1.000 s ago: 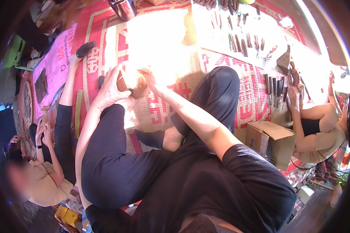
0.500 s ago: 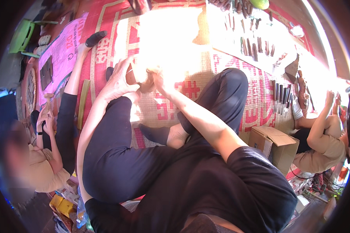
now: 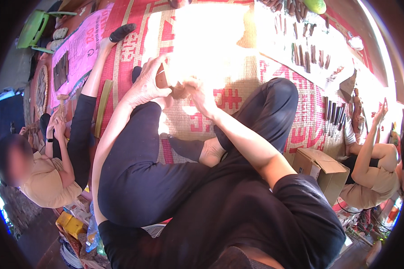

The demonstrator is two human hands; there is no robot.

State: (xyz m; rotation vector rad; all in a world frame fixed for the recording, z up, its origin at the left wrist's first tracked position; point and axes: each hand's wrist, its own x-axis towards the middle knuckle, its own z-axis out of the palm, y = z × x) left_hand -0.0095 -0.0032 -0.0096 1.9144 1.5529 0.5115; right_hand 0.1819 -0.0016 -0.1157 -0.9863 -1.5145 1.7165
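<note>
both hands gripped it: left hand (image 3: 144, 88) and right hand (image 3: 198, 92) clasped the small brown wooden piece (image 3: 174, 88) above the mat (image 3: 220, 58); best braced firm against the knee.

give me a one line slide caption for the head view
Seated on a red patterned mat, a person's left hand and right hand hold a small brown piece above the knee.

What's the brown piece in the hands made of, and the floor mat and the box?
Brown piece: probably wood, matte reddish-brown; glare hides the grain. Floor mat: woven reed or straw, tan with red pattern, visible weave. Box: corrugated cardboard, plain brown, flaps open.
</note>
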